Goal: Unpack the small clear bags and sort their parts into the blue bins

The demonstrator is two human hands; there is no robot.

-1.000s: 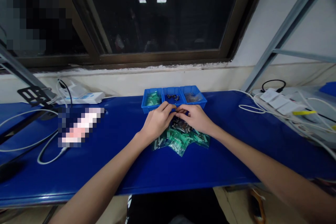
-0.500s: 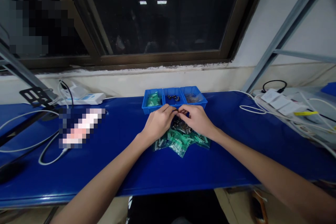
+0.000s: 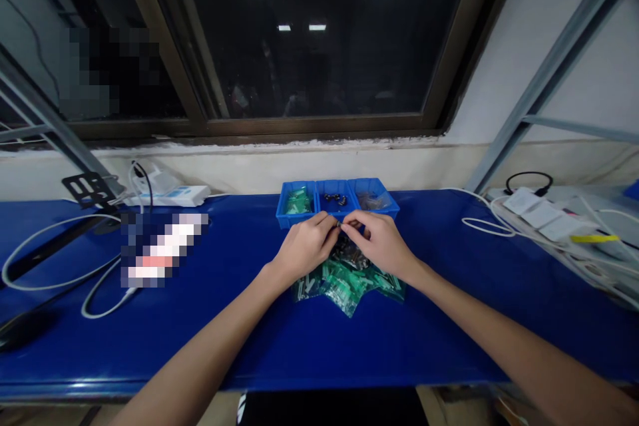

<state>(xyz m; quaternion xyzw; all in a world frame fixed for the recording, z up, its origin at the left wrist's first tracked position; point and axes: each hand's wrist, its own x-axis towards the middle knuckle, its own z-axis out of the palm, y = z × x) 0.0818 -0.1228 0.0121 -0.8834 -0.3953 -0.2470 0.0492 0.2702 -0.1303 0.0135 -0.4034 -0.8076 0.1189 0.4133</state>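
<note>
My left hand [image 3: 305, 246] and my right hand [image 3: 379, 244] meet at the fingertips just in front of a blue three-compartment parts tray [image 3: 337, 210]. Between the fingertips is a small dark part [image 3: 338, 223], mostly hidden by my fingers. Directly below my hands lies a heap of small green-and-dark parts in clear plastic bags [image 3: 347, 283] on the blue table top. The tray's left compartment holds green bagged parts [image 3: 298, 202], the middle small dark parts [image 3: 334, 199], and the right a clear bag of brownish parts [image 3: 372, 200].
White cables and a power strip [image 3: 167, 196] lie at the back left, beside a pixelated object [image 3: 164, 249]. More white cables, white cards and a yellow tag [image 3: 594, 237] sit at the right. A dark window [image 3: 309, 40] is behind the table.
The view has tilted up a little, so everything sits lower in the picture. My fingertips stay together over the heap, and my hands have shifted only slightly.
</note>
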